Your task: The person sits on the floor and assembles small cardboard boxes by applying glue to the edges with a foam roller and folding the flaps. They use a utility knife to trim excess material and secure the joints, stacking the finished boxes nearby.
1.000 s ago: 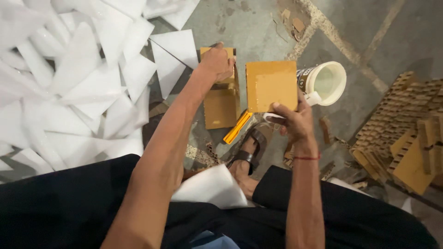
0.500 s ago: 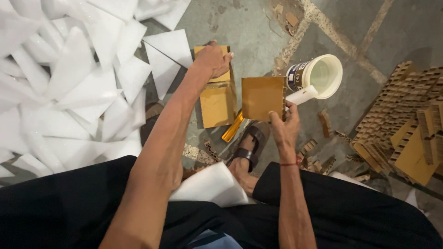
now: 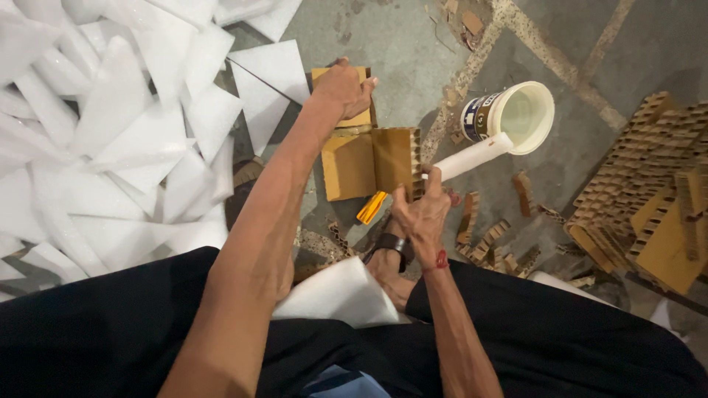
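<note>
So my left hand (image 3: pixel 345 87) presses flat on the cardboard stack (image 3: pixel 352 151) at 12 o'clock, while my right hand (image 3: pixel 422 214) grips a brown cardboard piece (image 3: pixel 394 158) beside it. The glue tub (image 3: pixel 516 116) at 2 o'clock sits close; a careless elbow could tip it.

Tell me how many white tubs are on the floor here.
1. The white tub lies tipped on the concrete floor, up and right of the right hand, its open mouth facing the camera. Others may sit outside the view.
</note>
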